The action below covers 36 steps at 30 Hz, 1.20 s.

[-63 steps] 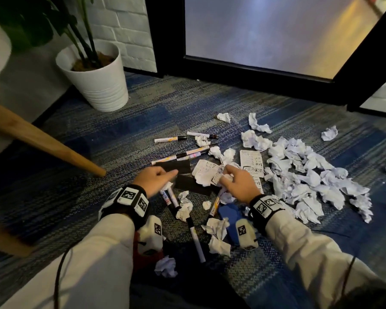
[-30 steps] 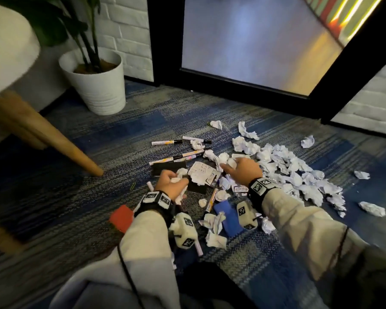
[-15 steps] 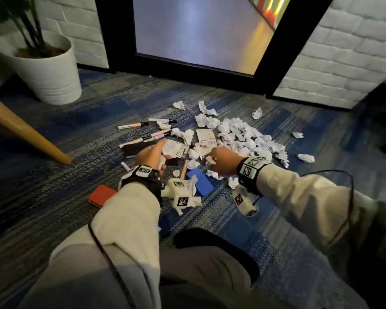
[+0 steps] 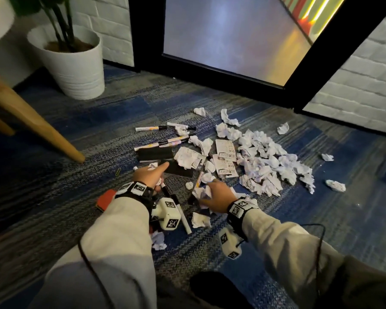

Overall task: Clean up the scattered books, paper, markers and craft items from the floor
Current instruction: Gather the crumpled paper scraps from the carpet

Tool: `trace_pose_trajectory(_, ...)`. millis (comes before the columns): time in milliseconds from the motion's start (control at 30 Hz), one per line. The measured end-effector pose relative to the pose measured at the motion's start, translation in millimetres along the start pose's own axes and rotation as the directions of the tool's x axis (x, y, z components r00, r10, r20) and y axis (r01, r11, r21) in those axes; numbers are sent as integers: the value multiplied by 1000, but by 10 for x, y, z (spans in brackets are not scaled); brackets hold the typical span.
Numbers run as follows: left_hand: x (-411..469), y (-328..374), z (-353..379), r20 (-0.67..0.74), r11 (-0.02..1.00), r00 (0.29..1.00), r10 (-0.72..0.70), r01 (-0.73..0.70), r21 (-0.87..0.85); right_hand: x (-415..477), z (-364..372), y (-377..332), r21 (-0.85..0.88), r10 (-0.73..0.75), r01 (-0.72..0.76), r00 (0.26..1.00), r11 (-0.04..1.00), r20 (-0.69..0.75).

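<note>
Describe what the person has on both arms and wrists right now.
Pale cream sleeves on both arms. Black wristbands carry square black-and-white tags behind the left hand and right hand. A white tagged cube hangs under each wrist, and a thin black cable runs along each sleeve.

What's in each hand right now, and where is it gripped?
The left hand clutches crumpled paper in its curled fingers, index finger pointing out. The right hand closes over a crumpled paper ball from above.

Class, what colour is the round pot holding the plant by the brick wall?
White; the round plant pot shows best in the head view.
</note>
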<state>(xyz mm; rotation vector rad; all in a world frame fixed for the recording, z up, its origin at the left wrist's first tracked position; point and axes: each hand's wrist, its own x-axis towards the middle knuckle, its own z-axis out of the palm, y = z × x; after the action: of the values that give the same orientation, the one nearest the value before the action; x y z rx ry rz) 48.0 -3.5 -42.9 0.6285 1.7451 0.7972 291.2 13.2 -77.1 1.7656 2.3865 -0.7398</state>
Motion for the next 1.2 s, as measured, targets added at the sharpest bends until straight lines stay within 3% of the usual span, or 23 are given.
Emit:
trace_pose_trajectory(133,158,109,282,13,992,999,45,-47,114,181,-260,288,303,159,-106,975,947,-155)
trace_pose_trajectory(300,367,90,681,126,910,991,38,-87,406,238,-417,908,661,280,-107,946,742,-162)
trace_pose_trajectory(367,433,-1,813,142,859,990,16,-86,504,210,-336,1060,730,297,-126,948,672,-110)
trace_pose_trajectory(467,491,-129,973,102,807,992,75,-121,578,179,-6,1174,666,316,-271,947,695,55)
trace_pose_trajectory(567,547,-185,1028,15,829,996,85,-79,553,272,173,1249,496,409,-366,912,787,24)
trace_pose_trajectory(700,637,-228,1034,53,738,997,57,-78,670,375,91,1234,464,477,-452,876,762,72)
trace_pose_trajectory(800,705,-290,1046,125,714,992,21,-102,692,421,139,1247,475,484,-434,875,766,20)
trace_pose_trajectory(1033,597,-81,1074,16,893,1000,-13,5,450,478,130,1249,474,467,-403,884,783,-20)
trace_pose_trajectory(1200,377,398,1099,94,963,990,106,-125,238,364,-46,1120,442,487,-440,874,782,8)
